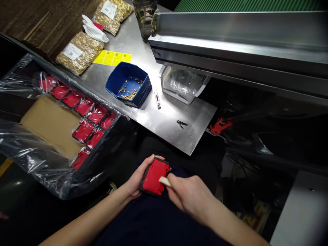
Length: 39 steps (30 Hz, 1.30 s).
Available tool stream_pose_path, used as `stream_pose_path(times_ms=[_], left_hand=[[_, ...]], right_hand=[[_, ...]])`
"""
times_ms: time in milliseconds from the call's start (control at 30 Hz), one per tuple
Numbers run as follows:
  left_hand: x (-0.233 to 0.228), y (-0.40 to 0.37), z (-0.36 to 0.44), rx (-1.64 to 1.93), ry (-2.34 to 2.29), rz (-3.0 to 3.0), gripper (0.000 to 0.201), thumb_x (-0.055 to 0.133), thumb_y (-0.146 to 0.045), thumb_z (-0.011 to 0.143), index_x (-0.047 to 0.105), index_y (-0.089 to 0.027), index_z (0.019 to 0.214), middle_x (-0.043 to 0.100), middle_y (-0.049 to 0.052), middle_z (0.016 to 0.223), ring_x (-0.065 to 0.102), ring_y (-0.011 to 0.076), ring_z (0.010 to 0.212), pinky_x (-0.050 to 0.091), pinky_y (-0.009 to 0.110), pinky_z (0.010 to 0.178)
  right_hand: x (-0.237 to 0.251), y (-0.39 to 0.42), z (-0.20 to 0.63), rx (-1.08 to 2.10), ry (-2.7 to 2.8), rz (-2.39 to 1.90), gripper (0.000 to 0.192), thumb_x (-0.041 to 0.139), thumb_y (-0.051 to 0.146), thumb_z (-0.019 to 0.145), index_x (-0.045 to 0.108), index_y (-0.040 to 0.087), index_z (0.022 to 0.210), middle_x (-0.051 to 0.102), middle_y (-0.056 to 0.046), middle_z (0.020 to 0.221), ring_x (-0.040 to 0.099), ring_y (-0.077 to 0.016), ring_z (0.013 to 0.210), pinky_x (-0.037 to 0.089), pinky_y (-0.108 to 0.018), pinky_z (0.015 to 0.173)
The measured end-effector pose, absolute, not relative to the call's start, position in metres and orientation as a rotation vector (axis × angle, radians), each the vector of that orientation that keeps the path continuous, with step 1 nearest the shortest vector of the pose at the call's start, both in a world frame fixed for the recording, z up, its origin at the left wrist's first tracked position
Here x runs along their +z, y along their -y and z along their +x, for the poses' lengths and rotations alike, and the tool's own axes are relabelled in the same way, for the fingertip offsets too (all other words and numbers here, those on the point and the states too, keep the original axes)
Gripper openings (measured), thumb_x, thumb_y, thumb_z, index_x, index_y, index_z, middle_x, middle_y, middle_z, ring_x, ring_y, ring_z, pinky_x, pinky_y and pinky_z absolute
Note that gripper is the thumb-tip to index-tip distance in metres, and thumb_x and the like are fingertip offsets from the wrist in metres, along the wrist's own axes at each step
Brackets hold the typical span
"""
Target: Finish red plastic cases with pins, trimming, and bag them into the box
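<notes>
My left hand (135, 182) grips a flat red plastic part with a black edge (153, 176), held over my lap below the steel table's front edge. My right hand (189, 196) is closed around a small pale tool (164, 181) whose tip rests on the red part's lower right side. A blue bin (120, 77) with several small brass pieces stands on the table above my hands.
A plastic-lined box (51, 123) at the left holds rows of red parts. Bags of brass pieces (79, 51), yellow labels (112, 58), a metal pick (157, 99), small black pliers (181, 123) and a clear-lined white tray (183, 85) lie on the steel table (164, 119).
</notes>
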<state>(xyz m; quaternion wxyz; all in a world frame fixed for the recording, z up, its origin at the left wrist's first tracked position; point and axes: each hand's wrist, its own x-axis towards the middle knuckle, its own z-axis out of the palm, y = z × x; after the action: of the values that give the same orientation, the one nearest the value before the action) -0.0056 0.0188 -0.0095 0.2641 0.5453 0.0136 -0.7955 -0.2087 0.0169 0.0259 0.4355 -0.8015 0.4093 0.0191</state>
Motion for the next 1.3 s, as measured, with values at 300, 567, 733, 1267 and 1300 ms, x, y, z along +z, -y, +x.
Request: stream_pose_path(times_ms=[300, 567, 733, 1267, 1300], left_hand=[[-0.014, -0.02, -0.007, -2.193, -0.011, 1.478, 0.039, 0.059, -0.051, 0.098, 0.068, -0.017, 0.115, 0.079, 0.016, 0.102, 0.077, 0.0294, 0.09, 0.06, 0.037, 0.084], [-0.02, -0.021, -0.003, -2.203, -0.061, 1.478, 0.039, 0.059, -0.051, 0.098, 0.069, -0.016, 0.112, 0.079, 0.014, 0.099, 0.077, 0.0271, 0.085, 0.061, 0.034, 0.078], [-0.021, -0.021, -0.001, -2.21, -0.076, 1.462, 0.039, 0.059, -0.051, 0.098, 0.07, -0.016, 0.112, 0.079, 0.014, 0.1, 0.077, 0.0274, 0.087, 0.061, 0.035, 0.081], [-0.028, -0.016, 0.0, -2.239, -0.163, 1.457, 0.04, 0.061, -0.053, 0.097, 0.072, -0.016, 0.108, 0.077, 0.01, 0.09, 0.072, 0.0205, 0.072, 0.061, 0.029, 0.066], [-0.028, -0.015, 0.0, -2.232, -0.161, 1.457, 0.039, 0.061, -0.052, 0.098, 0.072, -0.016, 0.109, 0.077, 0.01, 0.09, 0.073, 0.0205, 0.072, 0.061, 0.029, 0.066]], right_hand=[[0.031, -0.019, -0.203, 0.082, -1.051, -2.0, 0.008, 0.047, 0.027, 0.105, 0.053, 0.025, 0.101, 0.076, 0.003, 0.082, 0.071, -0.0163, 0.063, 0.023, -0.032, 0.052], [0.033, -0.013, -0.196, 0.169, -1.081, -2.001, 0.014, 0.043, 0.03, 0.108, 0.054, 0.024, 0.102, 0.078, 0.001, 0.083, 0.073, -0.0182, 0.065, 0.022, -0.032, 0.052], [0.033, -0.009, -0.195, 0.222, -1.052, -2.008, 0.011, 0.047, 0.029, 0.106, 0.055, 0.023, 0.1, 0.079, 0.001, 0.082, 0.073, -0.0175, 0.065, 0.021, -0.032, 0.052], [0.029, 0.005, -0.191, 0.293, -1.093, -2.009, 0.017, 0.045, 0.035, 0.107, 0.055, 0.023, 0.101, 0.079, -0.001, 0.082, 0.075, -0.0194, 0.067, 0.023, -0.032, 0.054], [0.029, 0.005, -0.191, 0.298, -1.094, -1.996, 0.017, 0.045, 0.035, 0.107, 0.055, 0.023, 0.101, 0.079, -0.001, 0.081, 0.074, -0.0193, 0.067, 0.023, -0.031, 0.054]])
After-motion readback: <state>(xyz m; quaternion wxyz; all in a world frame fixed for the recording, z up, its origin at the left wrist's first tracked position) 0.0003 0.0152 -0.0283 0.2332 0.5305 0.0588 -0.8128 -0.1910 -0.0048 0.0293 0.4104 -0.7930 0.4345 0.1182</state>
